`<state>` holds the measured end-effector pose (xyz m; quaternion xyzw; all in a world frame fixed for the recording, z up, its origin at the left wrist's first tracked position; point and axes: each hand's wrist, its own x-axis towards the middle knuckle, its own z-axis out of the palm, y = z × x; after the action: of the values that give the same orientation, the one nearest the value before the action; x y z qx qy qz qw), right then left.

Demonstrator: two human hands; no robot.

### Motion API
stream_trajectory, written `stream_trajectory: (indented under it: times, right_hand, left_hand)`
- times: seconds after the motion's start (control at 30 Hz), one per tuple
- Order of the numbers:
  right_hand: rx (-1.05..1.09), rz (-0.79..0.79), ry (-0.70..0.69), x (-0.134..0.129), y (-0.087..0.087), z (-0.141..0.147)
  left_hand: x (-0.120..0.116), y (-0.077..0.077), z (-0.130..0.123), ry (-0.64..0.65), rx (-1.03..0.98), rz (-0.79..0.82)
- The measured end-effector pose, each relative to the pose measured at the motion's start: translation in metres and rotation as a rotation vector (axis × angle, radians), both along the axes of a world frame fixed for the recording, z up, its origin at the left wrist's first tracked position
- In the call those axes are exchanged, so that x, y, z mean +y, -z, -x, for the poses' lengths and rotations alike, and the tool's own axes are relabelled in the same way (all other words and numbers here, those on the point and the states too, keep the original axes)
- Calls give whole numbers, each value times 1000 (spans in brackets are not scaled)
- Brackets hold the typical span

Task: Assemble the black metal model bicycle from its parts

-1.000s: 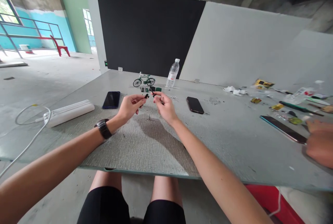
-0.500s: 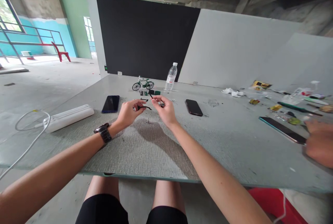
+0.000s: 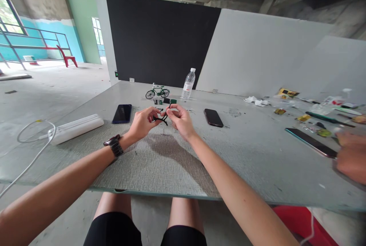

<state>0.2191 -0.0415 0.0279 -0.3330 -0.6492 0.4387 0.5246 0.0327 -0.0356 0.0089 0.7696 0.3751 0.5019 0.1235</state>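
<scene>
Left fingers [image 3: 155, 123] and right fingers [image 3: 172, 114] pinch black parts [image 3: 163, 119].

Curved black part [image 3: 163, 119] in left hand [image 3: 143, 122] now sticks out lower between the hands than one second ago. Thin black piece [image 3: 169, 106] at right hand [image 3: 180, 121]: half a second ago clearly apart from the curved part, now they seem to meet or cross; contact unclear. Camera view also tilted up since the first frame.
</scene>
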Motion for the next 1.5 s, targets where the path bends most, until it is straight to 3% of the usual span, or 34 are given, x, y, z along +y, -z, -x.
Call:
stream_trajectory:
  times: [0.3,0.5,0.77,1.03,1.5]
  right_hand:
    - [-20,-21,-25,5,9,0]
    - [128,34,10,4,4,-1]
    - [50,1,15,7,6,-2]
    - [30,102,-26,6,5,-3]
    - [87,184,-16,0,-4,-2]
  left_hand:
    - [2,-1,1,8,-73,-51]
    - [1,-2,0,-22,-127,82]
    - [3,3,-4,185,-286,234]
    - [3,4,-2,294,-300,333]
    - [-2,-3,-1,233,-227,117]
